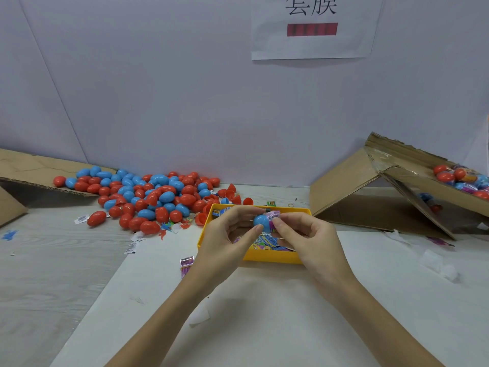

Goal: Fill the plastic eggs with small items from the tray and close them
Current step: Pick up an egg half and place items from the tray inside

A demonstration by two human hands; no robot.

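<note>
**Above the tray, packet going into the egg half**

Over the yellow tray (270, 256), left hand (227, 239) pinches the blue egg half (261, 221), its opening apparently facing right. Right hand (304, 234), directly beside it, grips a purple packet (274, 215) at that opening, packet lengthwise toward the shell.
</note>
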